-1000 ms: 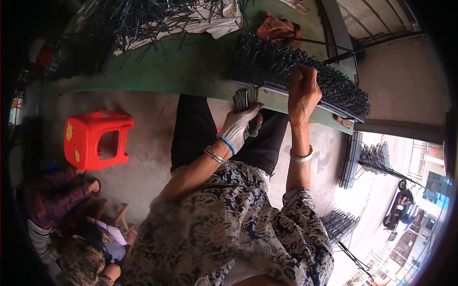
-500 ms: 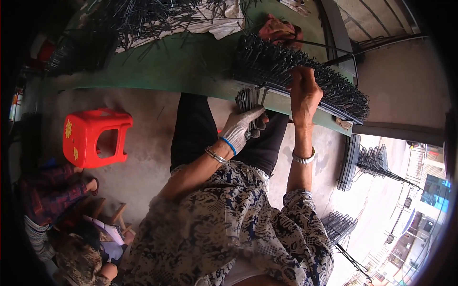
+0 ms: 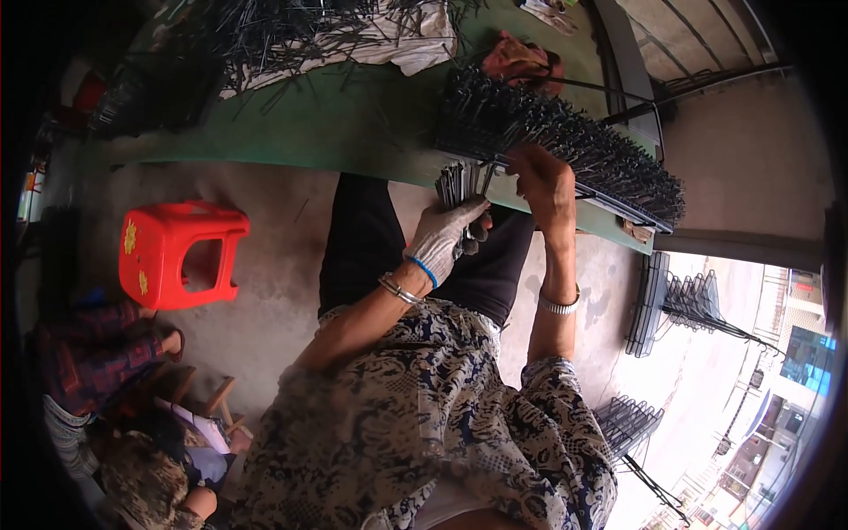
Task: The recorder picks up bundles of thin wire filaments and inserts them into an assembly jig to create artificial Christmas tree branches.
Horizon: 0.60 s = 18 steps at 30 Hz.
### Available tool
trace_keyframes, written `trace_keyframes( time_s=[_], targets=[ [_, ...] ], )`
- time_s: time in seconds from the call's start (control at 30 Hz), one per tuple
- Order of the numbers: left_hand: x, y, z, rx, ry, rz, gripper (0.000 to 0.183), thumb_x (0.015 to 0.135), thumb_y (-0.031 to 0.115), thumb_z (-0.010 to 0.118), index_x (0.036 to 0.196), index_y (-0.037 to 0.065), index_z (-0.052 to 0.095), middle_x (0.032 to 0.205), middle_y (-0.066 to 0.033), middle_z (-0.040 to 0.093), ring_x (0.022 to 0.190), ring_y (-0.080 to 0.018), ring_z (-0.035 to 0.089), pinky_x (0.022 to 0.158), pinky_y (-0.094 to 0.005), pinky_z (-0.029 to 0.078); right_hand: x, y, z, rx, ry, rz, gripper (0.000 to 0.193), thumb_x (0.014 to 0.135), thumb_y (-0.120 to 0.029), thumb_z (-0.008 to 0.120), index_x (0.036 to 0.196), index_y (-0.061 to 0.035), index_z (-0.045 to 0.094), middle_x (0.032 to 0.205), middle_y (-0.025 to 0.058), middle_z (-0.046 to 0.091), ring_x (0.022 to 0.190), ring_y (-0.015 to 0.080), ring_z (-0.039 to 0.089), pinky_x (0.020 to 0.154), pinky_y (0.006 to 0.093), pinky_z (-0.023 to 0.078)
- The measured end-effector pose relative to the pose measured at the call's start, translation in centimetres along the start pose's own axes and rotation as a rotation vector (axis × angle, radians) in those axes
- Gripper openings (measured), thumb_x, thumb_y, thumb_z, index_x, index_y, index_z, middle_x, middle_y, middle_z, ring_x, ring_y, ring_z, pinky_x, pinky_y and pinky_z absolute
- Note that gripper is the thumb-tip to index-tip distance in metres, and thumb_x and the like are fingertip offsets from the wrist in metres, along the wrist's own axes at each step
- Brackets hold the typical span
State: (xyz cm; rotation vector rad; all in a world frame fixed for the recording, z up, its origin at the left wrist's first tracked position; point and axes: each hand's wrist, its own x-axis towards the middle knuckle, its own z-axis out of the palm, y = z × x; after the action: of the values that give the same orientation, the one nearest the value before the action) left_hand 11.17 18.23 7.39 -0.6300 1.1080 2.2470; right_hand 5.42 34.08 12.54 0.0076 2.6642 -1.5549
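My left hand (image 3: 442,234), in a pale knitted glove with dark fingertips, is closed around a bundle of thin dark metal rods (image 3: 454,184) that stand up out of the fist. One rod (image 3: 488,179) leans apart from the others near the thumb. To the right of the bundle is my bare right hand (image 3: 549,184), its fingers bent and slightly apart, with nothing visible between them. Just beyond it, a long rack (image 3: 609,201) packed with upright dark rods (image 3: 565,124) lies along the table edge. The right fingertips are partly blurred.
The green table (image 3: 353,141) carries a heap of loose dark rods (image 3: 274,35) on white cloth and a reddish rag (image 3: 521,60). A red plastic stool (image 3: 159,256) stands on the left. Another person's sleeve (image 3: 97,353) shows at lower left; black wire racks (image 3: 649,300) stand at right.
My right hand has come away from the rods in the rack, down and left toward the bundle. The left hand has stayed nearly still around its rods.
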Motion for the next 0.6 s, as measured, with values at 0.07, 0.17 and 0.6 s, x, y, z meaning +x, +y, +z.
trace_keyframes(
  time_s=[0.07,0.17,0.6],
  targets=[
    [0.1,-0.2,-0.2,0.012,0.000,0.020,0.022,0.088,0.027,0.069,0.097,0.007,0.068,0.076,-0.0021,0.068,0.060,-0.0083,0.062,0.048,-0.0208,0.044,-0.6,-0.3,0.6,0.124,-0.092,0.046,0.012,0.089,-0.009,0.059,0.092,0.0012,0.064,0.077,0.0031,0.064,0.063,0.0059,0.053,0.056,0.0221,0.044],
    [-0.6,0.2,0.8,0.047,-0.025,0.054,0.023,0.088,0.029,0.069,0.098,0.008,0.068,0.076,-0.0015,0.068,0.060,-0.0079,0.062,0.048,-0.0205,0.043,-1.1,-0.1,0.2,0.257,-0.123,-0.022,0.009,0.088,-0.008,0.060,0.090,0.0004,0.064,0.077,0.0021,0.064,0.062,0.0071,0.053,0.055,0.0226,0.044],
    [-0.7,0.8,1.4,-0.062,0.039,0.091,0.020,0.087,0.020,0.070,0.095,0.001,0.067,0.079,-0.0066,0.069,0.064,-0.0114,0.066,0.050,-0.0195,0.048,-1.7,0.5,1.7,0.234,-0.038,0.066,0.010,0.088,-0.007,0.059,0.090,0.0023,0.058,0.075,0.0046,0.060,0.060,0.0078,0.052,0.054,0.0229,0.044]
  ],
)
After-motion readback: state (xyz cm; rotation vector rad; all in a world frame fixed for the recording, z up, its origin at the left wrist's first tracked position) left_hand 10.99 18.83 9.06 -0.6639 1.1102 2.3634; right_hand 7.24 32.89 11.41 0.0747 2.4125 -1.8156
